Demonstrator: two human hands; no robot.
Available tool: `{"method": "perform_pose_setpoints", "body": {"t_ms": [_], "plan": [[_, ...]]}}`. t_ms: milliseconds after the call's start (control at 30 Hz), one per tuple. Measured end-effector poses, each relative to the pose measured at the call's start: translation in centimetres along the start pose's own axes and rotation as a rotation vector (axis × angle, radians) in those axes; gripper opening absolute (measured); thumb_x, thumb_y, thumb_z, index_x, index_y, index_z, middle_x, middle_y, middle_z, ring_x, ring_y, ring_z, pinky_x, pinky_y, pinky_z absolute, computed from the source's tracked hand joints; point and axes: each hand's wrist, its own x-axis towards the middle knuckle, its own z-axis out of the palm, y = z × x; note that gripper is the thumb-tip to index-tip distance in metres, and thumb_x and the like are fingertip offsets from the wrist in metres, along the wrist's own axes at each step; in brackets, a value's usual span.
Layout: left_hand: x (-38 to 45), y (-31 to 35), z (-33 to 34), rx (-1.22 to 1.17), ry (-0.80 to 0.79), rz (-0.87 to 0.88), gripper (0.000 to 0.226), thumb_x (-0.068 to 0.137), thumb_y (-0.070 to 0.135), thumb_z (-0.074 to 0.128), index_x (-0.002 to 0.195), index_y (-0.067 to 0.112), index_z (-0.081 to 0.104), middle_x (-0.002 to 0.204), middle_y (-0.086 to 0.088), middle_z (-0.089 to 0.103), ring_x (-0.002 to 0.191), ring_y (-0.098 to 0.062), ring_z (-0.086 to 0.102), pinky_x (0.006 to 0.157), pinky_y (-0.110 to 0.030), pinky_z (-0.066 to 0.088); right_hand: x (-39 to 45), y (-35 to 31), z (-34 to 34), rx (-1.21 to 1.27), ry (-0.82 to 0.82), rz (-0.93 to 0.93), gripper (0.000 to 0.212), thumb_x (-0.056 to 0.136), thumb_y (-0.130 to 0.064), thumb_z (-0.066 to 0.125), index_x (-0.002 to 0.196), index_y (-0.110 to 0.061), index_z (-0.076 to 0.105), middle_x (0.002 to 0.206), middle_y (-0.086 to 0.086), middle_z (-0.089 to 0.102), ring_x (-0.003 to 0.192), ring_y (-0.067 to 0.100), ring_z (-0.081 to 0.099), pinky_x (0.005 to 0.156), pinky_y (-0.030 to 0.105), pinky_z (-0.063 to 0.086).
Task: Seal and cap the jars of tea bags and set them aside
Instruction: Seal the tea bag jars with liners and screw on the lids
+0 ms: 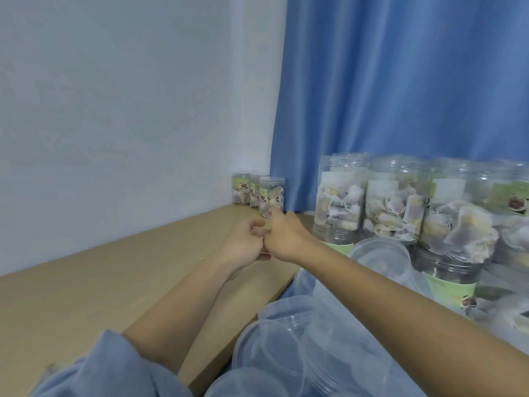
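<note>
Right hand (282, 234) grasps the capped jar (271, 196) near the worktop (114, 282) far corner; left hand (246, 242) is clenched, empty. A careless release may topple neighbouring jars (245, 191).

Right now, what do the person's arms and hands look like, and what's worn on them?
Both forearms are bare. The left hand and right hand wear no gloves, rings or watch that I can see. A light blue sleeve is pushed up the left arm.

Capped jars (271, 196), frame centre: 3; open tea-bag jars (393, 202), right: at least 4; hands: 2; loose clear lids (380, 255), lower right: several, uncountable
</note>
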Motion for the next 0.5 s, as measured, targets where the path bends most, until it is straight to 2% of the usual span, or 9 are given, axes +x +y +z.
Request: {"method": "perform_pose_setpoints", "body": {"t_ms": [67, 133, 233, 333, 433, 500], "plan": [[-1.6, 1.2, 0.7, -0.009, 0.001, 0.028, 0.043, 0.087, -0.014, 0.042, 0.127, 0.001, 0.048, 0.096, -0.011, 0.062, 0.072, -0.012, 0.058, 0.072, -0.029, 0.054, -1.5, -0.5, -1.3, -0.004, 0.010, -0.006, 0.056, 0.094, -0.029, 0.055, 0.140, -0.009, 0.032, 0.140, 0.019, 0.036, 0.122, 0.031, 0.046, 0.089, 0.028, 0.038], [-3.3, 2.6, 1.6, -0.011, -0.018, 0.074, 0.041, 0.087, -0.014, 0.041, 0.120, 0.006, 0.052, 0.088, -0.005, 0.061, 0.073, -0.011, 0.058, 0.066, -0.025, 0.055, -3.2, -0.9, -2.8, -0.006, 0.015, -0.026, 0.050, 0.094, -0.030, 0.054, 0.137, -0.009, 0.039, 0.136, 0.017, 0.043, 0.119, 0.030, 0.049, 0.090, 0.028, 0.039], [-5.9, 4.9, 3.4, -0.013, -0.062, 0.141, 0.038, 0.087, -0.015, 0.039, 0.112, 0.007, 0.056, 0.089, -0.007, 0.062, 0.079, -0.015, 0.060, 0.064, -0.025, 0.056, -6.4, -0.5, -5.5, 0.006, 0.052, -0.061, 0.038, 0.095, -0.021, 0.049, 0.130, -0.009, 0.046, 0.131, 0.012, 0.054, 0.117, 0.025, 0.050, 0.085, 0.024, 0.037], [-8.0, 6.9, 6.2, -0.031, -0.097, 0.172, 0.041, 0.085, -0.019, 0.034, 0.112, 0.002, 0.057, 0.089, -0.013, 0.062, 0.085, -0.026, 0.060, 0.076, -0.039, 0.055, -9.5, 0.8, -8.3, -0.013, 0.132, -0.060, 0.036, 0.094, -0.017, 0.047, 0.130, -0.011, 0.048, 0.130, 0.012, 0.055, 0.115, 0.025, 0.051, 0.082, 0.023, 0.036], [-9.4, 8.8, 9.8, -0.035, -0.142, 0.177, 0.033, 0.087, -0.015, 0.037, 0.109, 0.000, 0.057, 0.090, -0.015, 0.062, 0.082, -0.026, 0.062, 0.084, -0.044, 0.054, -12.1, 3.0, -11.1, -0.018, 0.195, -0.035, 0.038, 0.094, -0.018, 0.046, 0.131, -0.013, 0.048, 0.130, 0.011, 0.055, 0.115, 0.025, 0.051, 0.080, 0.022, 0.036], [-10.3, 9.7, 12.5, -0.043, -0.182, 0.174, 0.027, 0.089, -0.012, 0.039, 0.100, 0.004, 0.058, 0.086, -0.013, 0.063, 0.076, -0.023, 0.063, 0.084, -0.042, 0.054, -13.6, 4.9, -13.1, -0.055, 0.232, -0.012, 0.039, 0.093, -0.018, 0.045, 0.131, -0.014, 0.049, 0.129, 0.011, 0.057, 0.116, 0.026, 0.052, 0.080, 0.022, 0.037]]}}
